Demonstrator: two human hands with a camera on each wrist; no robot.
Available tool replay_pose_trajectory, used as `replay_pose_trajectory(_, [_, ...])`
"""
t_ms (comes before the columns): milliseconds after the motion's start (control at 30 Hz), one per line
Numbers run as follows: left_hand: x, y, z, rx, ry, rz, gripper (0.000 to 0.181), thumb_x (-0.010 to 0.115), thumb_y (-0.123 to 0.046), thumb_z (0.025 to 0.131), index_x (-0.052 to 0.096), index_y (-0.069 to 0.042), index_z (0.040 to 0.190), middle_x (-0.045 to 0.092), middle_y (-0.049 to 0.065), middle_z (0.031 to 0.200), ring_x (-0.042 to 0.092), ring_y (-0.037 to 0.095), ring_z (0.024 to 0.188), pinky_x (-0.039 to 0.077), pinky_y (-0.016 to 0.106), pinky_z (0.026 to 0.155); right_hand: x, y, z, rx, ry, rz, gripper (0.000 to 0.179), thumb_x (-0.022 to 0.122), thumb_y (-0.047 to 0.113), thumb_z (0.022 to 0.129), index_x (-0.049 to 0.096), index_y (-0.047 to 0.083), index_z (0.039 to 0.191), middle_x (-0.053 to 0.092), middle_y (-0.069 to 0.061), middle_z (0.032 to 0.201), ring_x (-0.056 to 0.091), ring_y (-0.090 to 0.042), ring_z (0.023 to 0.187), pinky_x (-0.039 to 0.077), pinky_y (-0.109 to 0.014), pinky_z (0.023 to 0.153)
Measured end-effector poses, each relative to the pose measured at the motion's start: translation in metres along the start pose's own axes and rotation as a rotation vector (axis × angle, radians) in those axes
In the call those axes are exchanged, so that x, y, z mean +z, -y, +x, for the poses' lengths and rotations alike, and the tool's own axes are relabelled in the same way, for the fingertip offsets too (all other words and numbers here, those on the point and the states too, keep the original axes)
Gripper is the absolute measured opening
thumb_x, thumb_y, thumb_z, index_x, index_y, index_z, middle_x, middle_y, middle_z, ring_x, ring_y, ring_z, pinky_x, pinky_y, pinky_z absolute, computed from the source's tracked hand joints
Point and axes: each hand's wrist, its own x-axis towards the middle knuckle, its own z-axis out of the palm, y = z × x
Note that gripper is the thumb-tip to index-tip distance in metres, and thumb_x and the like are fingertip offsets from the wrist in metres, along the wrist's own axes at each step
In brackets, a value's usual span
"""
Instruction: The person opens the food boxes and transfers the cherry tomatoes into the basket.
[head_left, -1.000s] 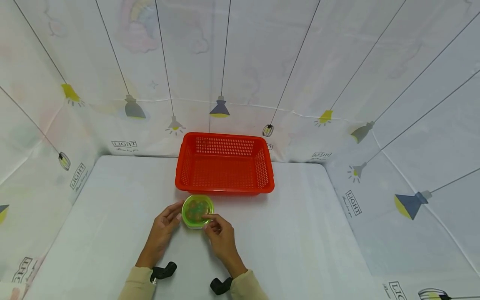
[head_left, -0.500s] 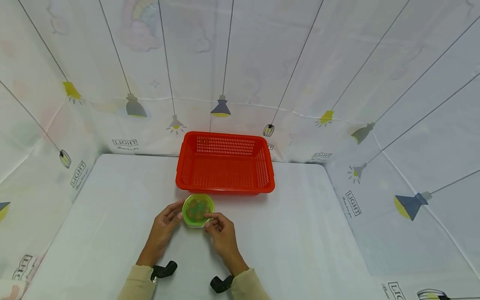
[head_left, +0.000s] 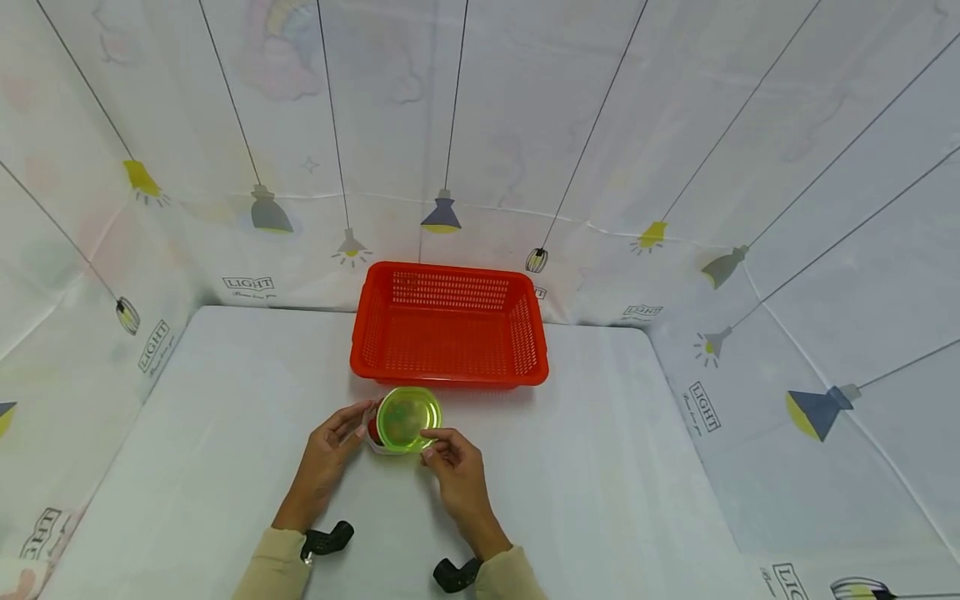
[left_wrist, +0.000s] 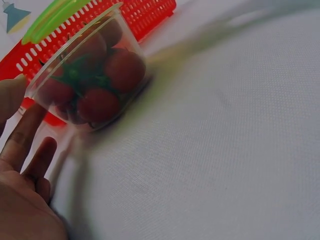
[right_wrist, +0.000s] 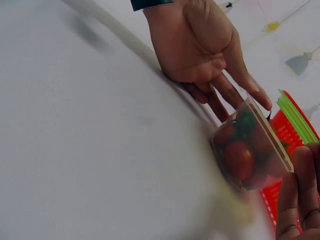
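A round clear plastic container (left_wrist: 135, 42) of red tomatoes (left_wrist: 125, 70) with green stems stands on the white table. My left hand (head_left: 324, 454) holds it from the left, thumb at the rim and fingers along the side wall, as the right wrist view shows. A translucent green lid (head_left: 408, 417) is off the rim, raised above the container and shifted right. My right hand (head_left: 461, 479) pinches the lid's right edge between thumb and fingers. In the head view the lid covers most of the tomatoes.
A red perforated plastic basket (head_left: 450, 375) sits just behind the container, against the back of the table (head_left: 600, 467). A white curtain (head_left: 487, 100) printed with lamps surrounds the table on the back and sides.
The green lid has come off the container and moved right with my right hand, exposing red tomatoes at the left. My left hand has stayed in place.
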Motion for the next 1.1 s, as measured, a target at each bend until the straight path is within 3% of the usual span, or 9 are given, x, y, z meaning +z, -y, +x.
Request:
replay_pose_trajectory(133, [0.000, 0.000, -0.001, 0.003, 0.010, 0.010, 0.049, 0.068, -0.018, 0.105, 0.057, -0.015, 0.153, 0.056, 0.006, 0.160, 0.048, 0.001, 0.146, 0.040, 0.010, 0.112, -0.009, 0.000, -0.003, 0.006, -0.018, 0.020, 0.029, 0.065, -0.001, 0.101, 0.072, 0.011, 0.126, 0.069, -0.018, 0.100, 0.071, -0.015, 0.092, 0.062, -0.043, 0.092])
replay_pose_trajectory(400, [-0.001, 0.001, -0.002, 0.011, 0.023, 0.048, 0.050, 0.068, -0.023, 0.105, 0.057, -0.016, 0.153, 0.055, 0.005, 0.161, 0.044, 0.002, 0.150, 0.036, 0.008, 0.113, -0.029, 0.001, -0.008, 0.004, -0.053, 0.051, 0.027, 0.065, 0.000, 0.102, 0.071, 0.008, 0.128, 0.066, -0.020, 0.102, 0.069, -0.016, 0.093, 0.062, -0.029, 0.091])
replay_pose_trajectory(533, [-0.001, 0.000, -0.002, 0.006, 0.033, 0.053, 0.049, 0.068, -0.023, 0.106, 0.056, -0.017, 0.154, 0.054, 0.003, 0.162, 0.042, 0.004, 0.152, 0.034, 0.007, 0.114, -0.039, -0.003, -0.009, 0.006, -0.078, 0.061, 0.028, 0.065, -0.001, 0.102, 0.070, 0.006, 0.129, 0.066, -0.019, 0.103, 0.068, -0.016, 0.093, 0.062, -0.029, 0.090])
replay_pose_trajectory(900, [0.001, -0.001, 0.000, -0.020, 0.027, 0.034, 0.049, 0.067, -0.022, 0.106, 0.057, -0.017, 0.153, 0.054, 0.003, 0.162, 0.041, 0.004, 0.153, 0.036, 0.008, 0.112, -0.065, -0.016, -0.009, 0.087, -0.163, 0.057, 0.030, 0.063, -0.003, 0.102, 0.071, 0.007, 0.130, 0.064, -0.016, 0.103, 0.068, -0.021, 0.093, 0.062, -0.031, 0.089])
replay_pose_trajectory(1100, [0.001, -0.002, 0.000, -0.032, 0.020, 0.027, 0.050, 0.069, -0.023, 0.105, 0.057, -0.017, 0.153, 0.054, 0.002, 0.162, 0.042, 0.002, 0.151, 0.037, 0.008, 0.112, -0.073, -0.020, -0.008, 0.127, -0.179, -0.005, 0.029, 0.063, 0.002, 0.104, 0.072, 0.012, 0.130, 0.066, -0.020, 0.105, 0.068, -0.026, 0.094, 0.060, -0.028, 0.080])
